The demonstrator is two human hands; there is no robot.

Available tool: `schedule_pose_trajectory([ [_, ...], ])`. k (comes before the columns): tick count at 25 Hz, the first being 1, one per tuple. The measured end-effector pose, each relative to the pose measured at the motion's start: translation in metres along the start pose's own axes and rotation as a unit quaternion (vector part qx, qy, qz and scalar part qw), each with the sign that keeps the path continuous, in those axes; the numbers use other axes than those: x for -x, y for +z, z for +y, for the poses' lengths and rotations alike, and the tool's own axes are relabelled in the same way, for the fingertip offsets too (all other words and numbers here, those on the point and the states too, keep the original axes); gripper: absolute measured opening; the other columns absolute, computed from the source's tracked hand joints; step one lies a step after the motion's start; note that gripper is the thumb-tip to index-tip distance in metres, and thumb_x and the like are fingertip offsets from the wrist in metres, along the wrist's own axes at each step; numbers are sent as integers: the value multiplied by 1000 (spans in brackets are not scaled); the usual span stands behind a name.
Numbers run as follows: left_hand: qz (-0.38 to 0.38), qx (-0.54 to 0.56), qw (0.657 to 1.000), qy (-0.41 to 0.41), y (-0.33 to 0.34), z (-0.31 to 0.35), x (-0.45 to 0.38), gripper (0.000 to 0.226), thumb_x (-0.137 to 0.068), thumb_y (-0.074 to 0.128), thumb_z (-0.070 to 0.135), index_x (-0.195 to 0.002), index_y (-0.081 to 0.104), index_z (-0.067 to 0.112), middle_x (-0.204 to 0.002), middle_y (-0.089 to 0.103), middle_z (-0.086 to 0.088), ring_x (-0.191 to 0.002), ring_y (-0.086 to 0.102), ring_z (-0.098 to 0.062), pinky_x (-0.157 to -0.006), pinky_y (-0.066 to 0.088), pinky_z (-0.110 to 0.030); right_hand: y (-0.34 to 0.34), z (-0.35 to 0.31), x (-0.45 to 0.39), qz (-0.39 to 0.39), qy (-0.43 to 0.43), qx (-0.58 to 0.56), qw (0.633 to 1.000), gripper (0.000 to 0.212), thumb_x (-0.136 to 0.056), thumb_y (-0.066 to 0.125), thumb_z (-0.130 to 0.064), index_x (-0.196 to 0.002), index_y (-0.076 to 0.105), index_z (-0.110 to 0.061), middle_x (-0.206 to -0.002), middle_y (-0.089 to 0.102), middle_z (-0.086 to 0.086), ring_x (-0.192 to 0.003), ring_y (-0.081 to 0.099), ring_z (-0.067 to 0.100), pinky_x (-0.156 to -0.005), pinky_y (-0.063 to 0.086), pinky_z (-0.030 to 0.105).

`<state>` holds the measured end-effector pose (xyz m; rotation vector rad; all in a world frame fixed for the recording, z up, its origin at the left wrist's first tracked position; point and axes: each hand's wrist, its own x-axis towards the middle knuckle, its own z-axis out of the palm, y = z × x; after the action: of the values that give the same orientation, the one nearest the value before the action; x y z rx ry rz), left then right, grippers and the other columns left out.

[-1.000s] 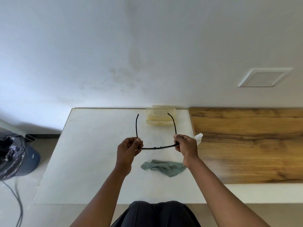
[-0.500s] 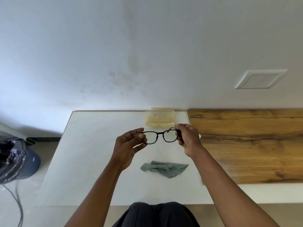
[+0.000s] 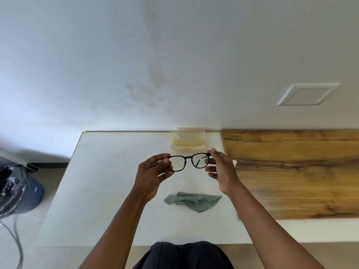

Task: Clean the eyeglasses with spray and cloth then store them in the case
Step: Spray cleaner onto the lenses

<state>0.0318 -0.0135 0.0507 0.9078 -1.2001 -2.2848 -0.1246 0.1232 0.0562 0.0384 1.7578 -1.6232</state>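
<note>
The black-framed eyeglasses (image 3: 188,161) are held up over the white table (image 3: 108,191), lenses facing me. My left hand (image 3: 153,173) pinches the frame's left end between thumb and fingers. My right hand (image 3: 221,169) pinches the right end. A crumpled grey-green cloth (image 3: 191,200) lies on the table below the glasses. The pale yellow translucent case (image 3: 187,139) stands open at the far edge against the wall. Only the white tip of the spray bottle (image 3: 234,162) shows behind my right hand.
A wooden board (image 3: 301,171) covers the surface to the right of the white table. A bin with a black bag (image 3: 13,187) and a cable (image 3: 15,241) are on the floor at the left. My dark-clothed lap (image 3: 182,255) is at the near table edge.
The glasses went from lying flat with temples pointing away to upright with lenses facing me. Both hands rose slightly and shifted their hold on the frame ends.
</note>
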Motion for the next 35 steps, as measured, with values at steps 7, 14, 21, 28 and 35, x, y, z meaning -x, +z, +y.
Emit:
schedule_pose_trajectory([
  [7, 22, 42, 999, -14, -3, -2, -6, 16, -85, 58, 4, -87, 72, 11, -68, 66, -6, -66, 64, -17, -66, 57, -28, -14, 44, -8, 97, -8, 84, 992, 16, -86, 61, -23, -73, 58, -15, -69, 60, 3, -54, 53, 12, -51, 39, 22],
  [14, 28, 52, 998, -25, -5, -5, -8, 15, -85, 58, 6, -88, 72, 12, -69, 66, -7, -67, 64, -17, -66, 56, -27, -42, 76, -23, 242, 21, 227, 943, 43, -73, 76, -28, -99, 50, -5, -104, 60, 15, -92, 55, 31, -72, 42, 35],
  [21, 22, 54, 998, -33, -6, -10, -7, 14, -82, 60, 7, -86, 73, 12, -69, 66, -7, -67, 64, -17, -65, 56, -27, -50, 63, -47, 245, -95, 285, 922, 61, -70, 78, -16, -121, 46, -3, -120, 52, 20, -112, 46, 36, -88, 42, 44],
  [28, 23, 40, 998, -32, -3, -12, -9, 14, -86, 57, 4, -90, 69, 9, -67, 65, -7, -66, 64, -16, -66, 56, -27, -43, 63, -39, 201, -140, 305, 920, 39, -83, 66, -12, -113, 47, 2, -112, 58, 22, -104, 54, 36, -87, 41, 38],
  [35, 42, 36, 998, -41, 4, -7, -12, 14, -90, 53, 1, -93, 65, 6, -65, 65, -6, -64, 63, -16, -64, 57, -26, -11, 69, 2, 112, -269, 277, 916, 48, -82, 54, 6, -124, 30, 4, -113, 48, 25, -93, 50, 30, -77, 43, 32],
])
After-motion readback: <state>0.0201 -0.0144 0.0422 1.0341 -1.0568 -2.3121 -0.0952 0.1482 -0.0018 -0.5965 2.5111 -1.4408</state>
